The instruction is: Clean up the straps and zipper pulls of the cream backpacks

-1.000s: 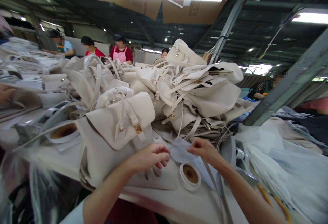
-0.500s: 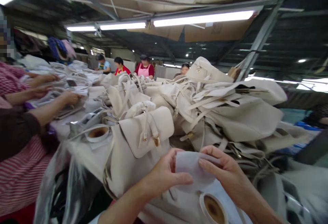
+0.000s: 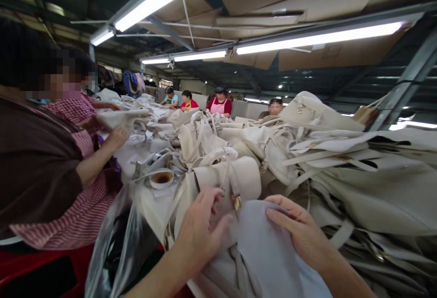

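Note:
My right hand (image 3: pixel 300 229) pinches the top edge of a thin pale grey-white sheet (image 3: pixel 264 243), which hangs down in front of me. I cannot tell whether it is cloth or paper. My left hand (image 3: pixel 201 225), slightly blurred, is off the sheet, its fingers curved and thumb spread apart from them. It is in front of a cream handbag (image 3: pixel 227 175) with a flap, straps and a gold clasp; whether it touches the bag is unclear. More cream material lies under both hands.
Cream bags and loose panels (image 3: pixel 368 184) are heaped at the right and back. A white bowl of brown liquid (image 3: pixel 161 179) stands left of the handbag. Clear plastic (image 3: pixel 131 225) hangs at the table edge. A co-worker's arm (image 3: pixel 102 152) reaches in at left; several people sit beyond.
My left hand has let go of the sheet and moved left from it. The sheet now hangs longer from my right hand and covers the near bowl. The view has swung left.

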{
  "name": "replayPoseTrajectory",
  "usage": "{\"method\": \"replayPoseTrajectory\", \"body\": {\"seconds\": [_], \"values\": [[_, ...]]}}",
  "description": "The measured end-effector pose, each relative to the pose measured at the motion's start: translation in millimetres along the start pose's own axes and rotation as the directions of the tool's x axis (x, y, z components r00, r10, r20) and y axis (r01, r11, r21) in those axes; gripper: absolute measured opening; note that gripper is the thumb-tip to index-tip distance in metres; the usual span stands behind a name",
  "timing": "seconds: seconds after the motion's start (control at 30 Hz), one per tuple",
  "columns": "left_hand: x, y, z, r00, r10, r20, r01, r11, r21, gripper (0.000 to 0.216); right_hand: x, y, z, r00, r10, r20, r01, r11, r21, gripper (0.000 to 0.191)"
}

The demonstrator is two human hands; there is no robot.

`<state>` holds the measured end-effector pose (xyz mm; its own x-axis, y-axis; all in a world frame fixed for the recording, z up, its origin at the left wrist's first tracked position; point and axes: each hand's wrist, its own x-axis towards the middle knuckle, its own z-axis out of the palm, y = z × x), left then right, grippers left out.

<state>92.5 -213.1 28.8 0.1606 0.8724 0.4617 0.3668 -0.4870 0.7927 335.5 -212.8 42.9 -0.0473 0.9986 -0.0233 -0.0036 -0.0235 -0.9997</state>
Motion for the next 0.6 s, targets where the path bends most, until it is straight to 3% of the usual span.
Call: {"method": "replayPoseTrajectory", "body": {"seconds": [0.07,0.13,0.2,0.27,0.33,0.43,0.5,0.6], "values": [[18,3,-1,0.986,0.066,-0.154,-0.043,0.988,0.146,0.039,6,-5,9,0.996,-0.022,0.083,0.019,0.999,0.026,0.034],[34,3,5,0.979,0.077,-0.19,-0.026,0.967,0.255,0.02,13,-9,17,0.992,-0.024,0.124,0.018,0.999,0.047,0.035],[45,1,13,0.975,0.057,-0.215,0.001,0.965,0.261,0.006,20,-13,21,0.991,-0.009,0.136,0.003,0.999,0.041,0.037],[52,-3,15,0.979,-0.015,-0.206,0.04,0.992,0.12,0.011,25,-17,23,0.991,0.003,0.135,-0.001,1.0,-0.017,0.038],[56,-8,10,0.987,-0.136,-0.08,0.122,0.978,-0.168,0.016,30,-21,25,0.991,-0.005,0.132,0.019,0.994,-0.11,0.038],[59,-11,-5,0.95,-0.249,0.188,0.311,0.773,-0.553,0.031,40,-26,35,0.989,-0.03,0.147,0.055,0.984,-0.171,0.037],[58,-9,-13,0.93,-0.268,0.25,0.367,0.677,-0.638,0.038,50,-29,48,0.99,-0.058,0.132,0.076,0.988,-0.135,0.034],[52,-4,-17,0.947,-0.266,0.181,0.318,0.683,-0.657,0.036,68,-33,69,0.99,-0.109,0.091,0.115,0.991,-0.063,0.032]]}}
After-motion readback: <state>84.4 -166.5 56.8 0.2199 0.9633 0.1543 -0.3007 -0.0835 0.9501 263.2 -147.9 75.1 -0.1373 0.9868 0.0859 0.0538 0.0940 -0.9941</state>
